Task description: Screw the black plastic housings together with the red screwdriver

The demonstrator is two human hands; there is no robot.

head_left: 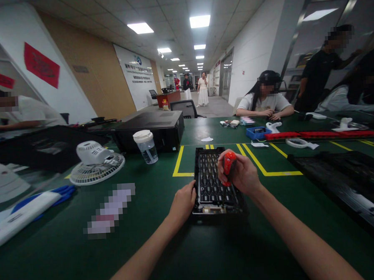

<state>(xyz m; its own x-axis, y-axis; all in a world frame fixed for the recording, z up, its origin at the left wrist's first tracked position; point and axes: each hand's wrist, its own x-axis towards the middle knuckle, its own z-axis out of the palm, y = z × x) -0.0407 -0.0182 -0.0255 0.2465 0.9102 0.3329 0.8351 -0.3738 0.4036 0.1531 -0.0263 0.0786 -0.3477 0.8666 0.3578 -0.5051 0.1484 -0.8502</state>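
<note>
In front of me on the green table lies a black rectangular plastic casing [209, 172] with rows of raised shapes inside. My left hand [184, 200] is closed on its left edge near the lower corner. A screwdriver [229, 165] with a red-orange handle is gripped in my right hand [241, 173], held above the right half of the casing. Its dark shaft points steeply down to the lower part, beside a pale, clear-looking piece [210, 210] along the near end. The exact spot where the tip touches is too small to make out.
To the left stand a lidded clear cup [146, 148], a white fan [97, 163], a large black box [150, 127] and a white device [22, 217] on blue cloth. Right are a blue tray [257, 133] and a black panel [342, 182]. A person [266, 98] sits across the table.
</note>
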